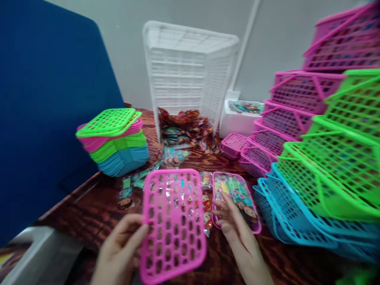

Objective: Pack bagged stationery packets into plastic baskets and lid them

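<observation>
And there's the left hand [121, 245] pinching a bright-pink, slot-holed, round-cornered plastic lid [176, 215] by its nine-o'clock edge at six o'clock, the right hand [233, 219], fingers parted, over a filled pink basket [257, 226] at five!

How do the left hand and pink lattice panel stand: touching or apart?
Touching: the head view shows the left hand pinching the pink lattice panel by its left edge, thumb in front.

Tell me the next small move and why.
Probably move the pink lattice panel over the pink container near the right hand: the left hand grips the panel, and that container sits uncovered, with packets showing inside.
</observation>
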The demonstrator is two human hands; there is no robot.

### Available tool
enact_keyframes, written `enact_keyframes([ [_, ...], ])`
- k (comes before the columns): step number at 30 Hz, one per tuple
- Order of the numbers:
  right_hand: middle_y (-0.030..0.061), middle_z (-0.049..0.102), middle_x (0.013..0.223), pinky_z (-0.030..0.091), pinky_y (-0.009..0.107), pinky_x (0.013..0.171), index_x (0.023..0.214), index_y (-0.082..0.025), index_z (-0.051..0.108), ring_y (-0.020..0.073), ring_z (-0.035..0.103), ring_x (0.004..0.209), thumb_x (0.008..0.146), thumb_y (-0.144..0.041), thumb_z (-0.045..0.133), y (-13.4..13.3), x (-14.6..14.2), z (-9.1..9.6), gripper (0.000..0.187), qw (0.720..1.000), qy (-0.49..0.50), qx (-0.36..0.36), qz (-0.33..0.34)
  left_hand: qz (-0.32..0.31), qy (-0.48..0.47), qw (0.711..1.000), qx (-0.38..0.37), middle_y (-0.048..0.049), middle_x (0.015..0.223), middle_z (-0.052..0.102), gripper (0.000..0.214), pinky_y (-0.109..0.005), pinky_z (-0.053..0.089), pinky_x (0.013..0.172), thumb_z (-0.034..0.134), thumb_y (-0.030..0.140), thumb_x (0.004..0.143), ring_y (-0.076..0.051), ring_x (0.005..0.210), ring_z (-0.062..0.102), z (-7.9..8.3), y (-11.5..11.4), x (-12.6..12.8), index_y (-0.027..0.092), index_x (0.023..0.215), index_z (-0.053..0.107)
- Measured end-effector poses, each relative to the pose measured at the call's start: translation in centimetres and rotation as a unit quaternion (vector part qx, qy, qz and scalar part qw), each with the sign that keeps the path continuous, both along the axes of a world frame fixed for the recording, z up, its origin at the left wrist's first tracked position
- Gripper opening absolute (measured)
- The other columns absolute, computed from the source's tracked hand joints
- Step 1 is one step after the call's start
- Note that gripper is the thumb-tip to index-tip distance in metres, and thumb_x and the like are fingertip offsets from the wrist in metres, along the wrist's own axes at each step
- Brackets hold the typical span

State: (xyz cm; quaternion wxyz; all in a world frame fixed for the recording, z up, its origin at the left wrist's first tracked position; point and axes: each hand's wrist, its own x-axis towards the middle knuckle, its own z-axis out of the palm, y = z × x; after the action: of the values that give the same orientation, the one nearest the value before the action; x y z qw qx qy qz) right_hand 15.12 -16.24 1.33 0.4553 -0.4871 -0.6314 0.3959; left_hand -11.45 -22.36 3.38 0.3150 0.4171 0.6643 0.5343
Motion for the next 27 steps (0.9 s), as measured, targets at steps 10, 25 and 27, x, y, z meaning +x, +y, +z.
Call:
enact_keyframes([
  [10, 0.0113, 0.068, 0.124, 0.054, 0.042, 0.092, 0.127, -0.023, 0.064, 0.0297, 0.063, 0.114, 0.089, -0.058, 0.058, 3.8, 9.3, 0.6, 0.052, 0.980, 0.108, -0.115, -0.124, -0.221, -0.394, 0.891, -0.055, 0.0000, 0.073, 0.063, 0.032, -0.020, 0.047, 0.057, 0.083, 0.038, 0.069, -0.011, 0.061, 0.058, -1.9, 6.4, 12.0, 0.017, 0.080, 0.062],
  [25, 0.0087, 0.060, 0.137, 0.037, 0.048, 0.110, 0.136, -0.023, 0.056, 0.0265, 0.051, 0.127, 0.099, -0.044, 0.047, 13.9, 5.4, -4.4, 0.043, 0.922, -0.359, 0.125, 0.071, 0.061, -0.389, 0.914, -0.100, 0.0002, 0.077, 0.073, 0.049, -0.026, 0.053, 0.054, 0.091, 0.025, 0.048, -0.022, 0.064, 0.071, -2.7, 4.6, 1.9, 0.021, 0.088, 0.062],
  [27, 0.0074, 0.061, 0.134, 0.039, 0.047, 0.107, 0.134, -0.025, 0.058, 0.0256, 0.053, 0.125, 0.100, -0.043, 0.046, 13.9, 5.5, -4.6, 0.041, 0.926, -0.350, 0.122, 0.072, 0.042, -0.408, 0.905, -0.111, 0.0001, 0.076, 0.073, 0.049, -0.027, 0.054, 0.055, 0.091, 0.025, 0.050, -0.024, 0.066, 0.071, -2.5, 4.6, 2.5, 0.021, 0.088, 0.061],
])
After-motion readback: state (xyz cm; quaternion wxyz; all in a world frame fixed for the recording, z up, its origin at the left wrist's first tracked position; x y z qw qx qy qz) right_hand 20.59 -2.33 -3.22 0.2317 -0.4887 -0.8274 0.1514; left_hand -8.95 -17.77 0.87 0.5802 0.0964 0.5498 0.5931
